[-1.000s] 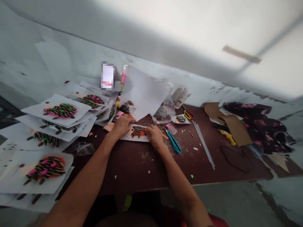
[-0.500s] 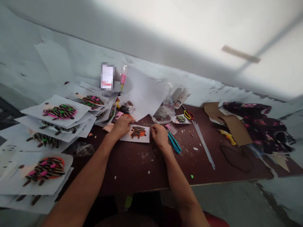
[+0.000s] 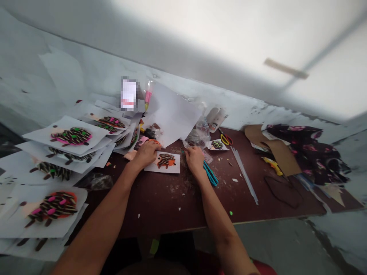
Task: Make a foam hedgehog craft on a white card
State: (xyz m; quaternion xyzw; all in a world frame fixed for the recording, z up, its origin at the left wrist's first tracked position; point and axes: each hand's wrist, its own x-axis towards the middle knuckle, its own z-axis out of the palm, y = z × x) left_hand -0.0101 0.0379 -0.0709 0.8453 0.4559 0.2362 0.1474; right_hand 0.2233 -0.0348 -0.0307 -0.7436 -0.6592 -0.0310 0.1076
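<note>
Clock taken from the orange hedgehog card. Stacked hedgehog sheets (image 3: 71,137), nine o'clock. Left hand (image 3: 145,154), ten o'clock, fingers bent onto the card's left edge; cannot tell if they grip it or just press. Hedgehog card (image 3: 166,162) flat on the bench (image 3: 160,206), between both hands. Right hand (image 3: 195,158), three o'clock, off the card, fingers curled together low at the bench; cannot tell if anything is pinched. Now clock from right hand: blue-handled tool (image 3: 211,175) partly hidden, four to five; small green-dotted card (image 3: 217,144) and yellow-red scissors (image 3: 226,138), two; yellow glue gun (image 3: 272,165), three.
</note>
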